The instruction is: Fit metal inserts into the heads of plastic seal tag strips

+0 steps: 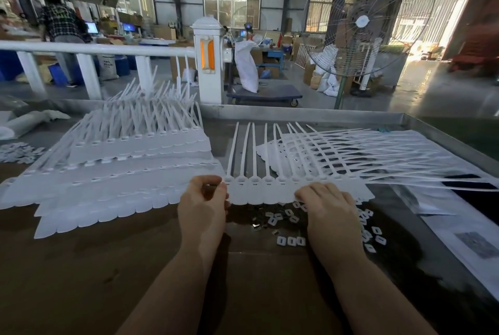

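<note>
A row of joined white plastic seal tag strips (pixel 266 191) lies before me, heads near me and tails pointing away. My left hand (pixel 204 199) sits at the row's left end with its fingers curled towards the first head; what it pinches is hidden. My right hand (pixel 328 203) rests palm down on the row's right part, fingertips curled on the tags' lower edge. Small dark metal inserts (pixel 258 225) and white plastic caps (pixel 291 240) lie scattered on the table between and beside my hands.
Stacked sheets of strips (pixel 118 162) fill the left of the table (pixel 270 280); another pile (pixel 351 151) fans out behind my right hand. A metal rim (pixel 310 116) edges the table's far side. A standing fan (pixel 361 21) and a white railing (pixel 94 50) stand beyond.
</note>
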A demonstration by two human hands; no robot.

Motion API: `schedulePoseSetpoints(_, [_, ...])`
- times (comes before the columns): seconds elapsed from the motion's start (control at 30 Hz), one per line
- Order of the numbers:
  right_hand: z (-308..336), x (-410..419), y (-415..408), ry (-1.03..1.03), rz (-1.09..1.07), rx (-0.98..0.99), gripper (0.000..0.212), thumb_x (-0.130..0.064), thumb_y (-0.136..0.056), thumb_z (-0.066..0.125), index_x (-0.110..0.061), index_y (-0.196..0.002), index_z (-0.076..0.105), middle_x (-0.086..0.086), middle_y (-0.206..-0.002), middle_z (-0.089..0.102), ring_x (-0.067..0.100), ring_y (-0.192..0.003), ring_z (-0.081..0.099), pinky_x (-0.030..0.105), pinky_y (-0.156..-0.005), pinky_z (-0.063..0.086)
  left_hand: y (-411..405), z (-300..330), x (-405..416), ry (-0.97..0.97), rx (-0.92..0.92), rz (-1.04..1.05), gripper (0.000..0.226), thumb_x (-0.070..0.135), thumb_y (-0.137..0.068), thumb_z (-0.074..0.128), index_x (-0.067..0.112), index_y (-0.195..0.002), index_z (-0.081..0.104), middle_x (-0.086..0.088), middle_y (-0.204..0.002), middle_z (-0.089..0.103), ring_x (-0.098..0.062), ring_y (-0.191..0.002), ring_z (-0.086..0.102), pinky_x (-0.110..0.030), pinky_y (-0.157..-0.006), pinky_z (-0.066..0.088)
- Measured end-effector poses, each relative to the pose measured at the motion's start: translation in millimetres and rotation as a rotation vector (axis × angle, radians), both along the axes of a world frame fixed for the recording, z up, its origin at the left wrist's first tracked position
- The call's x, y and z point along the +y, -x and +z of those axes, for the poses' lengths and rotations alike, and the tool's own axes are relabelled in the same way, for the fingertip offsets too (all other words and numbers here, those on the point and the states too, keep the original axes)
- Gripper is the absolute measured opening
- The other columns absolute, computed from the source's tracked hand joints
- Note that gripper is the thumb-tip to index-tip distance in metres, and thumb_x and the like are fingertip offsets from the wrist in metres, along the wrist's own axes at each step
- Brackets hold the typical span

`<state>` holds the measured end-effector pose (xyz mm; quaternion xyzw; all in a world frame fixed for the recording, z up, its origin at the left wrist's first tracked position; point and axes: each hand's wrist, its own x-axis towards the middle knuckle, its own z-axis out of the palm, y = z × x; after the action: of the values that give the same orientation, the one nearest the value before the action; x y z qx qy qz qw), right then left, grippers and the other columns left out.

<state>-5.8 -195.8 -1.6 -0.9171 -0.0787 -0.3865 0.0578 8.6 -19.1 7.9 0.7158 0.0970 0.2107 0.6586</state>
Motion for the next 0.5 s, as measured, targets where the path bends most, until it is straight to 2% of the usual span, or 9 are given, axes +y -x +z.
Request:
schedulePoseSetpoints(0.07, [-0.5, -0.5, -1.0, 0.001, -0.001, 0.018, 0.022, 0.010, -0.064, 0.070, -0.008, -0.076, 0.067, 0.006, -0.074, 0.066, 0.026, -0.071, 0.062, 0.036, -0.064, 0.049, -1.8, -0.6, 0.9, -0.119, -0.003, 0.028, 0.012, 0.011, -0.089, 0.060, 0.015, -0.100, 0.062, 0.001, -0.086, 0.064, -0.008, -0.076, 0.059, -0.014, -0.064, 0.044])
schedulePoseSetpoints(0.2, [-1.5, -2.0, -2.1, -0.028, 0.011, 0.059, 0.022, 0.013, -0.063, 0.067, -0.008, -0.071, 0.067, 0.005, -0.070, 0.065, 0.026, -0.068, 0.061, 0.037, -0.060, 0.049, -1.9, -3.2, 0.4, -0.294, -0.008, 0.020, 0.012, 0.009, -0.088, 0.061, 0.020, -0.093, 0.063, 0.003, -0.090, 0.064, -0.005, -0.079, 0.056, -0.008, -0.064, 0.039])
schedulePoseSetpoints(0.33, [-1.4, -1.4, -1.4, -0.064, 0.056, 0.072, 0.029, 0.012, -0.055, 0.067, -0.009, -0.074, 0.069, 0.003, -0.074, 0.066, 0.024, -0.071, 0.062, 0.036, -0.065, 0.048, -0.7, -5.3, -3.4, -0.491, 0.023, -0.046, 0.016, 0.012, -0.085, 0.064, 0.027, -0.081, 0.062, 0.006, -0.087, 0.063, -0.005, -0.074, 0.054, -0.007, -0.057, 0.036])
schedulePoseSetpoints(0.43, [-0.8, 1.5, -1.5, -0.054, 0.144, 0.075, 0.029, 0.008, -0.056, 0.067, -0.011, -0.079, 0.070, 0.002, -0.081, 0.068, 0.023, -0.077, 0.064, 0.036, -0.071, 0.047, 0.3, -6.3, -4.6, -0.586, 0.035, -0.073, 0.017, 0.014, -0.084, 0.066, 0.029, -0.079, 0.061, 0.007, -0.089, 0.063, -0.006, -0.074, 0.053, -0.007, -0.060, 0.034])
schedulePoseSetpoints(0.5, [-1.1, 4.2, -1.7, -0.029, 0.176, 0.083, 0.030, -0.002, -0.062, 0.062, -0.012, -0.089, 0.072, 0.004, -0.092, 0.071, 0.023, -0.087, 0.066, 0.038, -0.078, 0.048, 0.4, -7.0, -3.7, -0.596, 0.031, -0.060, 0.017, 0.014, -0.084, 0.066, 0.030, -0.079, 0.060, 0.006, -0.092, 0.061, -0.008, -0.080, 0.053, -0.010, -0.066, 0.037])
